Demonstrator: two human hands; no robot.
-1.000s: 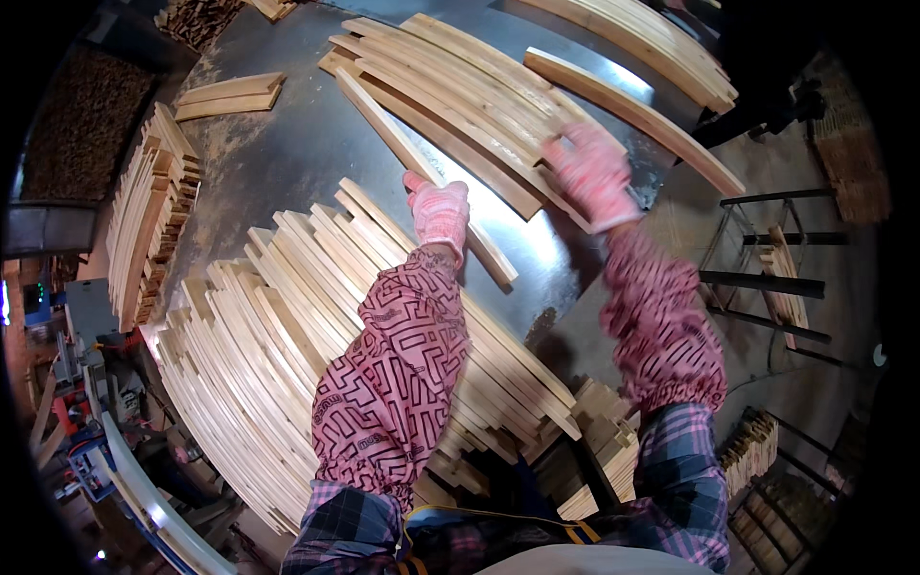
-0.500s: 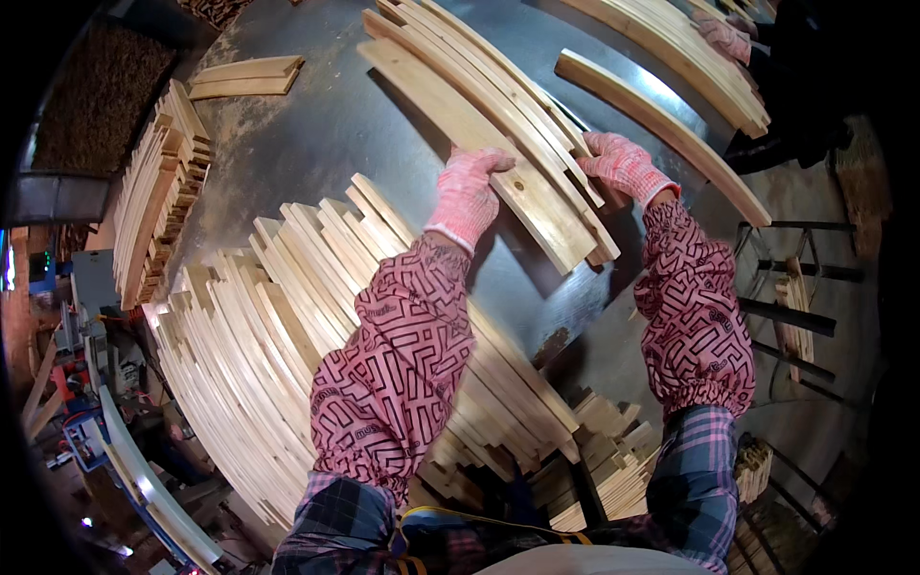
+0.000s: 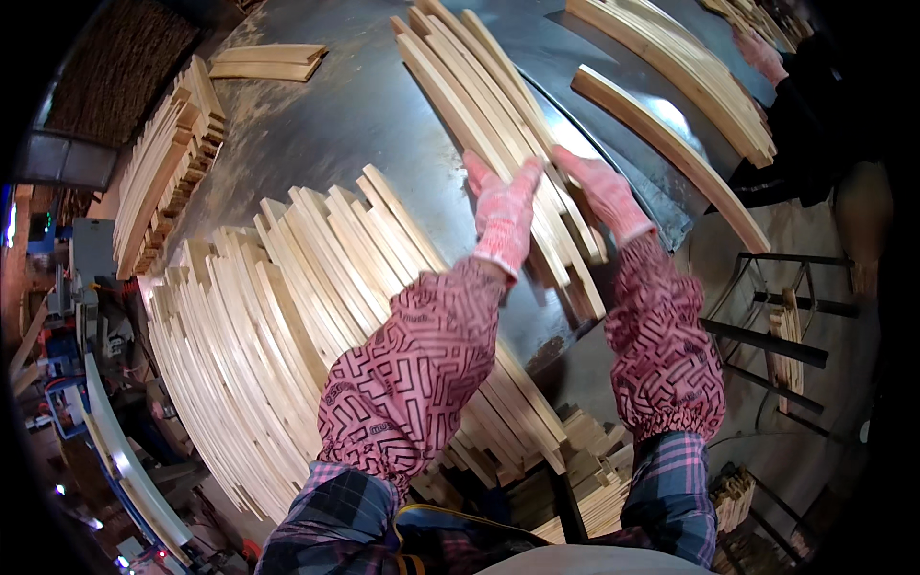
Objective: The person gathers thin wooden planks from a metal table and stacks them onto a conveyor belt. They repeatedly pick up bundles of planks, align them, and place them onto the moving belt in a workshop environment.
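Observation:
A bundle of long pale wooden strips (image 3: 479, 105) stands on edge on the metal table, ends slightly uneven toward me. My left hand (image 3: 505, 206), in a pink and white knit glove, presses on its left side, thumb on top and fingers along the outer strip. My right hand (image 3: 606, 192), in a matching glove, lies against the bundle's right side with fingers stretched along it. Together the hands hold the strips between them. Some right fingertips are hidden by the wood. Pink patterned sleeve covers reach over both forearms.
A wide row of wooden strips (image 3: 278, 326) lies near me on the left. More stacks stand at the far left (image 3: 158, 182) and far right (image 3: 680, 72). One curved strip (image 3: 671, 149) overhangs the table's right edge, above a black metal frame (image 3: 767, 340). Another person's gloved hand (image 3: 762, 56) is beyond.
The wide board that lay face up under my left hand now stands on edge against the other strips. Both hands have shifted along the bundle's sides, and my left fingers are spread wider.

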